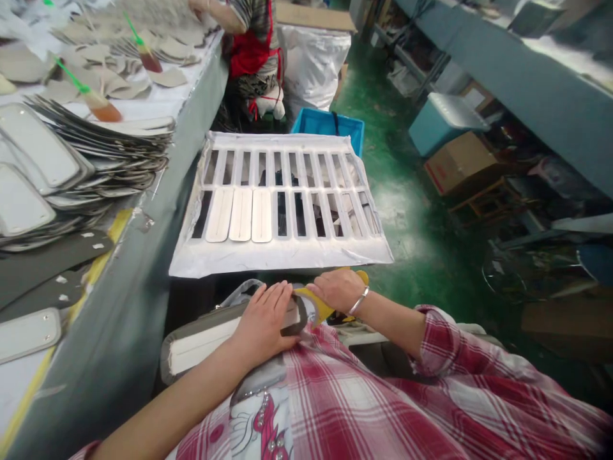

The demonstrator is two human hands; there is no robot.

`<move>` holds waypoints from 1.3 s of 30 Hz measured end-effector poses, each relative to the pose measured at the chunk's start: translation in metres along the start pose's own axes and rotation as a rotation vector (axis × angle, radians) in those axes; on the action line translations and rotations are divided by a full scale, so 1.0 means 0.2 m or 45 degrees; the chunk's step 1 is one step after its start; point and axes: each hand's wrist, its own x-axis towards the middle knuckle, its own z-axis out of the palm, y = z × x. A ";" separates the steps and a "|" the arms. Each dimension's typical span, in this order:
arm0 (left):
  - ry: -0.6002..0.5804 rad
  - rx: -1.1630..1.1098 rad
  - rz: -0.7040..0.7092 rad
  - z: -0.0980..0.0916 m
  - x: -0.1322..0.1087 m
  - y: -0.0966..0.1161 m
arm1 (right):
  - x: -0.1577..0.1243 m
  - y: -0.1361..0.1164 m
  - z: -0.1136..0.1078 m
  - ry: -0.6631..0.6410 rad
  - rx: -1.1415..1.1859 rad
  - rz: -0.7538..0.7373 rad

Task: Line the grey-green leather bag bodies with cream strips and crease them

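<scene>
My left hand [269, 314] lies flat, with fingers stretched out, on a long rounded piece [205, 348] with a white face and a dark grey rim. The piece rests across my lap, slanting. My right hand [339, 291] is closed round a yellow tool [322, 308] at the right end of this piece. The tool's exact kind is hidden by the fingers. Just ahead stands a white slotted rack [282, 252]. Three white rounded panels [241, 215] lie side by side on its nearer row, left of the middle.
A long table [191, 121] on the left bears stacked grey-rimmed pieces [115, 160] and bottles with green nozzles [103, 107]. Behind the rack are a blue crate [330, 121] and a person in a red apron [251, 54]. Boxes [460, 163] sit under the right-hand bench.
</scene>
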 end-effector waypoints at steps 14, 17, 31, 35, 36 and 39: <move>0.073 -0.031 0.063 0.03 0.00 0.01 | -0.07 -0.06 -0.01 -0.211 0.068 0.031; 0.083 -0.019 0.067 0.03 -0.01 0.01 | -0.11 -0.11 -0.01 -0.199 0.061 0.120; -0.041 0.001 0.026 -0.01 -0.03 -0.01 | -0.33 -0.23 -0.03 -0.189 0.199 0.431; -0.129 -0.005 0.045 -0.06 -0.05 -0.04 | -0.39 -0.32 0.05 -0.114 0.193 0.389; -0.150 -0.020 0.046 -0.06 -0.05 -0.05 | -0.39 -0.33 0.06 -0.098 0.188 0.385; -0.202 -0.074 0.061 -0.08 -0.06 -0.08 | -0.38 -0.35 0.07 -0.126 0.169 0.339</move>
